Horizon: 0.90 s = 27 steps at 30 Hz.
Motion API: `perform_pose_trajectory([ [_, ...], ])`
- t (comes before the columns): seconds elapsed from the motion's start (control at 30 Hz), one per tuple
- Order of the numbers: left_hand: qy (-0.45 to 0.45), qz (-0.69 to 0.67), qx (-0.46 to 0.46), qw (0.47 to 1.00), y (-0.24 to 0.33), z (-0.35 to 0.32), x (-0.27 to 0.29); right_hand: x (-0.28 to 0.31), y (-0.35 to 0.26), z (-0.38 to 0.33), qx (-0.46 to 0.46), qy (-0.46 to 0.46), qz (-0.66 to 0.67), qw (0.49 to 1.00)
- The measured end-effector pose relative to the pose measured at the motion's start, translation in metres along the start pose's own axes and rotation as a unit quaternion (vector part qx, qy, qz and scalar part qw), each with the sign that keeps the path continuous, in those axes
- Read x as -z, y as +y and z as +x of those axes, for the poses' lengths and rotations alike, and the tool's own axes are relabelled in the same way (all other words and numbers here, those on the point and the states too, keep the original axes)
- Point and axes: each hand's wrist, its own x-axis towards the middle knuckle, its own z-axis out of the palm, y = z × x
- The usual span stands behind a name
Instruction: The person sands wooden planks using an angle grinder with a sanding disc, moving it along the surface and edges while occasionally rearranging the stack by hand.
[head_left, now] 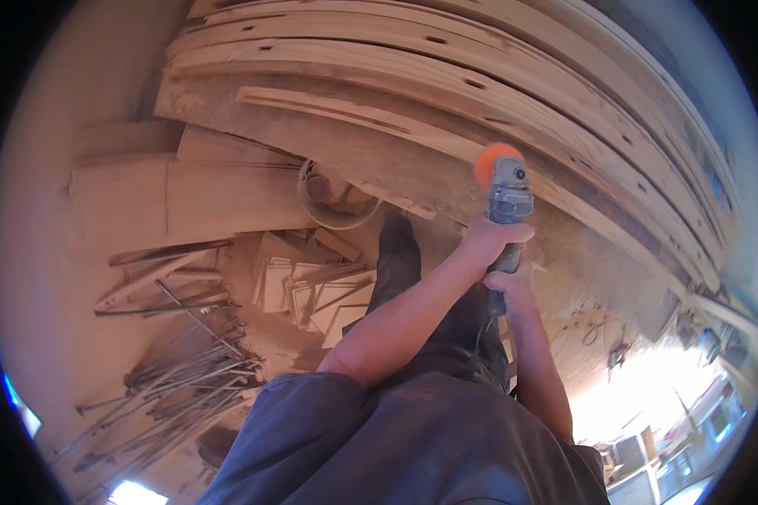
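An angle grinder (509, 198) with an orange disc (485, 160) is in both my hands. My left hand (490, 240) is closed round its body just behind the head. Behind it, my right hand (515, 286) wraps the rear of the handle. The disc looks smeared, as if spinning, and overlaps the edge of a long narrow wooden board (354, 112). Whether it touches the wood I cannot tell. This board lies on a dusty worktable (328, 139), and a cord (480, 337) hangs from the tool's rear.
Beyond the board lie several long slotted planks (446, 71) side by side. A round bucket (343, 220) stands by the table's near edge at left. Stacked wood pieces (324, 290) and a heap of thin metal rods (185, 379) cover the floor at left. Dust hangs at right.
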Motion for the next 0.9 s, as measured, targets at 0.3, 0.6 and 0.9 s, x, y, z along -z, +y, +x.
perform_pose_trajectory([
  [0.3, 0.04, -0.124, -0.074, 0.989, 0.125, -0.018, 0.168, -0.193, -0.038, 0.08, 0.012, -0.086, -0.105, 0.991],
  [0.6, 0.071, -0.188, -0.122, 0.972, 0.214, -0.036, 0.282, -0.322, -0.062, 0.152, 0.003, -0.174, -0.178, 0.969],
  [0.9, 0.09, -0.216, -0.116, 0.965, 0.264, -0.035, 0.343, -0.412, -0.1, 0.154, -0.023, -0.164, -0.201, 0.965],
])
